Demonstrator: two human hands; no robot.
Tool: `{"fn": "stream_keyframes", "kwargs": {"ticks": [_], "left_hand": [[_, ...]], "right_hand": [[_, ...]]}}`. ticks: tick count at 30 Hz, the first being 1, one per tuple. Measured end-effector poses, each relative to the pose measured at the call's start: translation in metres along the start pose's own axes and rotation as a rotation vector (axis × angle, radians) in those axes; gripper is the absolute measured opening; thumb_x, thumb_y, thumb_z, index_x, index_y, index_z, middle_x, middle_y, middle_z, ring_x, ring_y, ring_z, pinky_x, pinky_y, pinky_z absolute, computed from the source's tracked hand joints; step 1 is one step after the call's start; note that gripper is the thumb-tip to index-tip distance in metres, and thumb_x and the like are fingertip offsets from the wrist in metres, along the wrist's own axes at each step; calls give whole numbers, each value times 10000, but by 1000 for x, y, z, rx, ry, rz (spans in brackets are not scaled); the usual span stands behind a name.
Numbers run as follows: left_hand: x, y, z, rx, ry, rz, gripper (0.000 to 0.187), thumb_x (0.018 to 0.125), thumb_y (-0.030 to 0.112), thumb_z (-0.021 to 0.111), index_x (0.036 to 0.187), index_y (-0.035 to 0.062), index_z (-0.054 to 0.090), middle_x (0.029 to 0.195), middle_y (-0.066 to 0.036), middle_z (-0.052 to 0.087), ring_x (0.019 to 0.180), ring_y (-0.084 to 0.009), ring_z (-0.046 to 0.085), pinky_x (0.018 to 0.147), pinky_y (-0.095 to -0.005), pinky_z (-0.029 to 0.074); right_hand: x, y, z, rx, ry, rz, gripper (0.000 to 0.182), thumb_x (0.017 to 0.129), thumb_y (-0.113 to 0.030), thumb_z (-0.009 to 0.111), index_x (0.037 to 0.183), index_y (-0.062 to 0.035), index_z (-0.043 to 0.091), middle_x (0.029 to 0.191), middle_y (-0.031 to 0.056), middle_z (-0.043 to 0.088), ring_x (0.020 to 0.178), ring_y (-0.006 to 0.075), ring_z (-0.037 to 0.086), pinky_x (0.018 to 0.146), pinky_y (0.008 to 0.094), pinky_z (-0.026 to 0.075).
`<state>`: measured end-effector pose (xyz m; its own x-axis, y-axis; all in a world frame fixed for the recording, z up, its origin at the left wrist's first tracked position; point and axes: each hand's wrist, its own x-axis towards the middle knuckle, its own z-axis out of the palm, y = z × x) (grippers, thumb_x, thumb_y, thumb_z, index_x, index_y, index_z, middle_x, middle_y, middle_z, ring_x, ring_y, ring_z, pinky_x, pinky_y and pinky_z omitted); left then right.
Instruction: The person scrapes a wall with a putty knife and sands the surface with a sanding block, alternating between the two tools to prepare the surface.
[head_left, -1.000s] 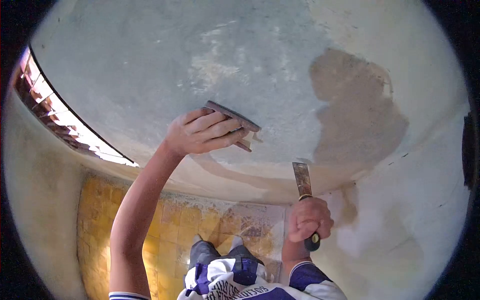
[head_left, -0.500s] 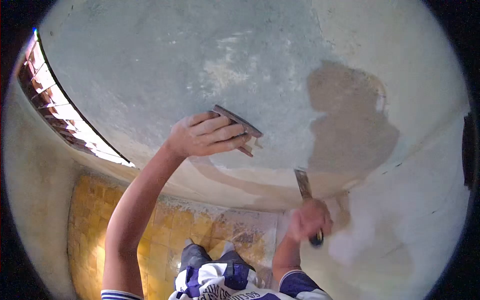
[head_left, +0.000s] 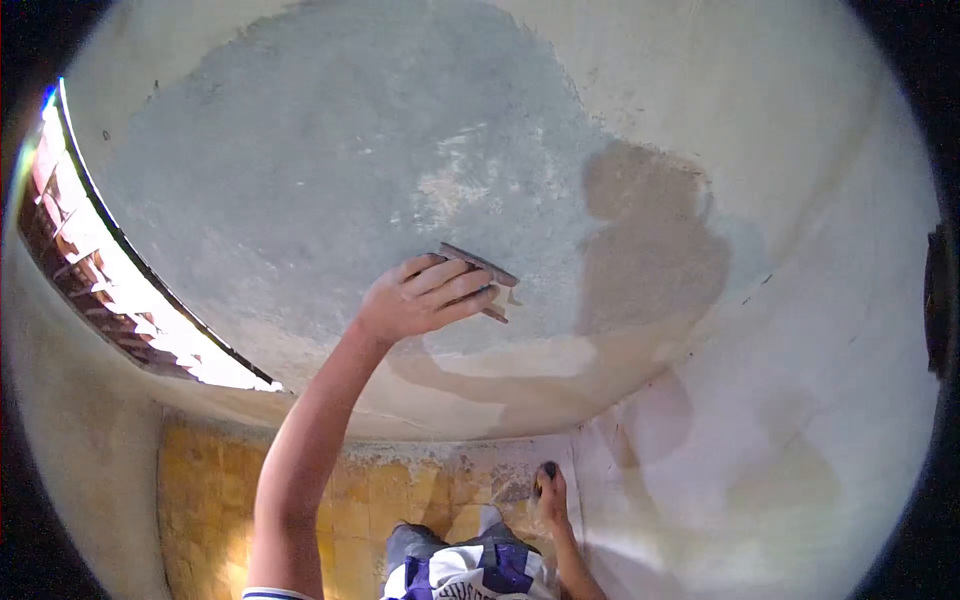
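My left hand (head_left: pixel 420 298) is closed around the handle of a plastering trowel (head_left: pixel 480 263), raised in front of the wall. The trowel's thin blade edge shows above the fingers and its handle end sticks out below them. Behind it, a large grey, damp-looking plaster patch (head_left: pixel 330 170) covers much of the pale wall, with lighter streaks near the middle. Low by my right side, my right hand (head_left: pixel 551 505) grips a putty knife (head_left: pixel 549 468). Only its dark handle end shows clearly; the blade cannot be made out.
A curved-looking, barred window opening (head_left: pixel 130 270) lets in bright light at left. Another pale wall (head_left: pixel 760 460) meets the plastered one at right. Yellow floor tiles (head_left: pixel 370 485) lie below, around my legs. A dark object (head_left: pixel 937 300) sits at the far right edge.
My right hand has dropped from in front of the wall to beside my body, turning the putty knife. The left hand keeps the trowel near the wall. The view has shifted, showing more upper wall.
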<state>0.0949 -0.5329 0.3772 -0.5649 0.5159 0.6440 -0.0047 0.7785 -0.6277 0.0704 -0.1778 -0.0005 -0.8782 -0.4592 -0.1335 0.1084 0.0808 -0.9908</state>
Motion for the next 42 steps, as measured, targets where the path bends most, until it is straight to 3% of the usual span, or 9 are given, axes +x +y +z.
{"fn": "stream_keyframes", "kwargs": {"ticks": [6,11,18,24,25,26,28,36,42], "left_hand": [[-68,45,30,-359,-164,-132,302,789,223,557,1089,231,592,1173,25,548,1149,-170,476,899,-403,406],[-248,234,9,-872,-494,-312,301,850,173,505,1139,153,588,1183,-56,552,1171,-271,458,981,-447,359],[-366,279,-167,-1254,-496,-1003,201,804,51,571,983,78,657,1034,-77,633,936,-277,573,836,-369,446],[-367,227,-227,-1941,-159,-2053,167,826,-40,551,982,8,584,1002,-134,620,940,-211,610,735,-261,484],[-385,230,-221,-1557,-434,-1740,168,807,-98,531,935,-3,583,959,-138,617,951,-230,608,745,-291,498],[-413,242,-199,-1330,-141,-1217,145,822,-79,531,924,11,583,900,-138,615,920,-269,614,752,-334,513],[-428,225,-175,-1109,-407,-1059,201,798,33,579,988,49,645,993,-103,630,919,-280,578,840,-364,452],[-340,168,-155,-1196,-352,-1220,170,844,81,565,981,-14,603,991,-168,603,918,-317,579,828,-377,457],[-319,132,-163,-1102,-397,-1150,186,852,118,574,972,-21,595,959,-170,601,881,-323,581,797,-374,457]], "right_hand": [[-65,-49,-3,-709,34,-404,354,750,-317,736,801,-8,572,653,37,490,595,112,456,539,287,388],[-116,-102,-7,-595,257,-125,343,661,-216,812,765,-2,565,641,65,558,580,144,519,557,286,420],[-213,-60,-9,673,378,522,233,864,-230,495,835,-3,540,716,105,593,533,191,522,487,301,417],[-256,-24,31,553,270,667,229,874,-230,495,924,-11,539,703,96,589,423,119,445,374,255,329],[-255,-34,42,443,241,636,216,867,-215,525,946,-14,544,706,90,596,426,113,449,372,250,328],[-254,-45,53,337,211,606,211,859,-199,554,967,-18,549,710,84,603,430,107,452,369,246,328],[-245,-97,74,233,315,501,178,845,-185,619,890,-17,585,640,45,575,421,90,478,358,238,368],[-130,-168,53,-771,312,-176,253,787,-219,665,805,33,674,533,139,580,480,173,574,492,329,438],[-69,-352,46,-690,588,-424,278,776,-233,658,765,45,664,655,234,606,583,351,607,600,391,478]]}}
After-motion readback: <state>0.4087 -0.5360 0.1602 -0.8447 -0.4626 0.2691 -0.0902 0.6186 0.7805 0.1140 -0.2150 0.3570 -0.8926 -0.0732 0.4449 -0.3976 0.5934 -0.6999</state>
